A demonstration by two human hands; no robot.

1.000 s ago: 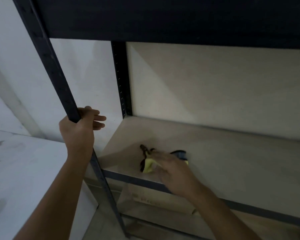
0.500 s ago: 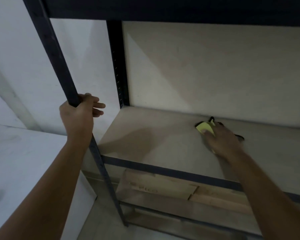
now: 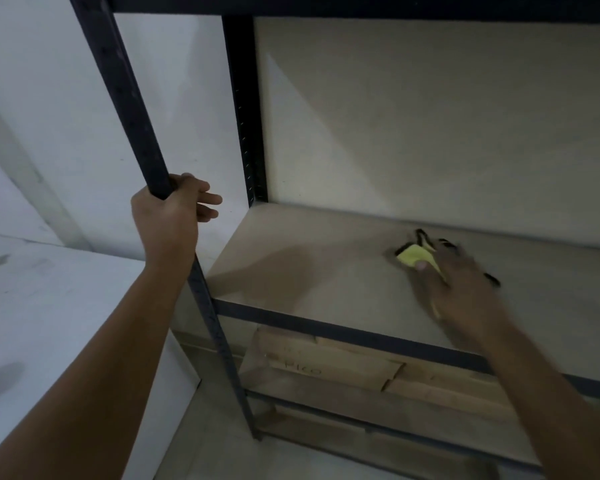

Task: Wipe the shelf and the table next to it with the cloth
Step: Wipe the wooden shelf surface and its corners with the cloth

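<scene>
shelf (image 3: 326,271) board | right hand (image 3: 461,285) presses cloth (image 3: 413,255) | left hand (image 3: 168,216) grips post (image 3: 129,109)

Count: 2 hands (left hand (image 3: 168,216), right hand (image 3: 461,289)); 1 cloth (image 3: 414,255); 1 shelf (image 3: 326,271); 1 counter (image 3: 49,306); 1 cardboard piece (image 3: 319,362).

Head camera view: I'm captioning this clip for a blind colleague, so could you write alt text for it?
A person's right hand presses a yellow cloth flat on a beige shelf board, near its back. The left hand grips the shelf's dark front upright. A white table stands to the left, and cardboard lies on the level below.
</scene>
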